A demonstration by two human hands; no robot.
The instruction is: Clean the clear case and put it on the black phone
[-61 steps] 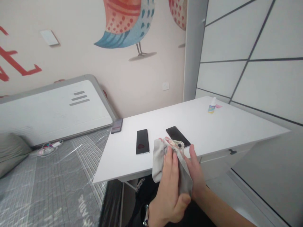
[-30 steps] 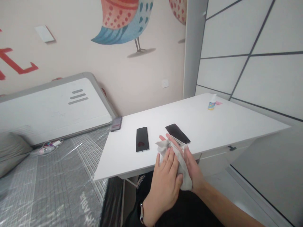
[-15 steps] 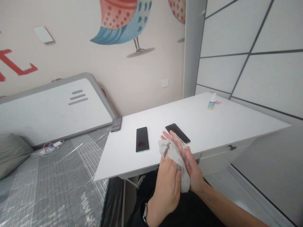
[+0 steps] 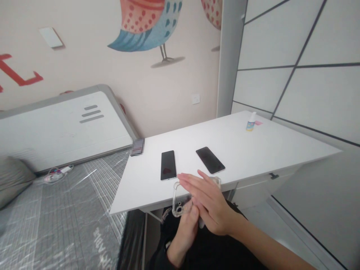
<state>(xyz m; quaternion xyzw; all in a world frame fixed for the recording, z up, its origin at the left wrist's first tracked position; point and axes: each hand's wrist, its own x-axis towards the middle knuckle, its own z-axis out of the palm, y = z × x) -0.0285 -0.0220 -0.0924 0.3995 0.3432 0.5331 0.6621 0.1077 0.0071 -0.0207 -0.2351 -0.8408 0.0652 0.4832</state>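
A clear phone case (image 4: 174, 199) with camera cutouts is tilted in front of me, near the table's front edge. My right hand (image 4: 212, 202) lies across it, gripping it with the fingers stretched over its far side. Below, my left hand (image 4: 184, 228) is closed and pressed against the case. A small pale bit of grey cloth (image 4: 201, 224) shows between the hands; the rest of it is hidden. On the table beyond lie two dark phones, the left phone (image 4: 168, 165) upright in view and the right phone (image 4: 210, 160) at a slant.
The white table (image 4: 140, 191) carries a small spray bottle (image 4: 251, 121) beside a pink slip (image 4: 258, 123) at the far right. A blurred dark item (image 4: 137, 147) rests at its left corner. To the left is a plastic-covered mattress (image 4: 70, 210); white panels rise at right.
My right hand has turned over and moved left with the case, uncovering the right phone. My left hand has dropped lower, and most of the cloth has gone out of sight.
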